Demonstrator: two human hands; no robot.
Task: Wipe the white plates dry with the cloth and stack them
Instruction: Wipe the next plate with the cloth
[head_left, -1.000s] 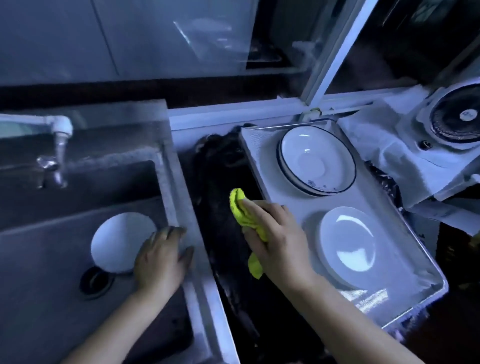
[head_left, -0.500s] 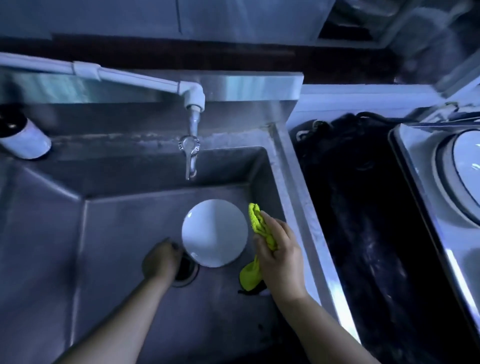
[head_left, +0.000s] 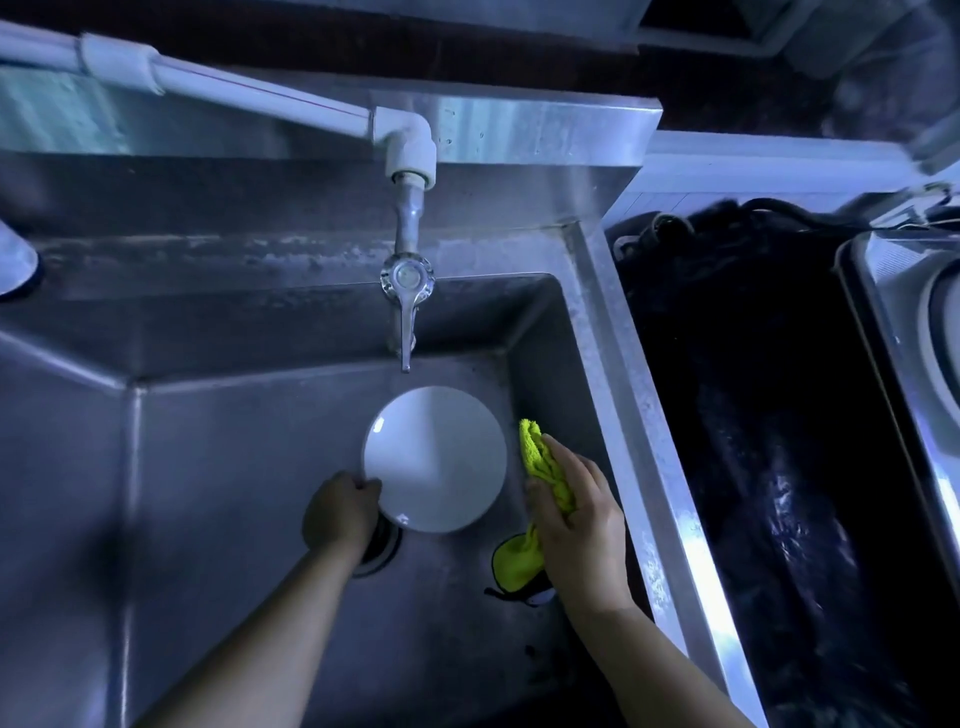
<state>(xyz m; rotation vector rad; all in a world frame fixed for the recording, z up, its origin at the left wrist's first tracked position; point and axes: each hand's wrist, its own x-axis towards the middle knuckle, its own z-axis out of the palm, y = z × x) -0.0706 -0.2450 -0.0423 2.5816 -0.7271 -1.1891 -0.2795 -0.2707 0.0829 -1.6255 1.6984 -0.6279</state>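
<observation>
A round white plate (head_left: 435, 457) lies in the steel sink (head_left: 218, 467), just below the tap. My left hand (head_left: 340, 512) grips the plate's lower left rim with curled fingers. My right hand (head_left: 574, 512) is to the right of the plate and holds a crumpled yellow-green cloth (head_left: 543, 467), whose loose end hangs down below the hand. A small gap separates the cloth from the plate. At the far right edge the rim of another white plate (head_left: 940, 332) shows on a metal tray (head_left: 878, 312).
The tap (head_left: 408, 291) with its lever hangs over the sink, fed by a white pipe (head_left: 234, 93). The drain (head_left: 382, 551) sits under my left hand. A dark counter (head_left: 753, 415) with a black cable lies between sink and tray.
The view swung from the tray to the sink. My left hand moved from the sink's edge down to the plate's rim and took hold of it. My right hand carried the cloth into the sink.
</observation>
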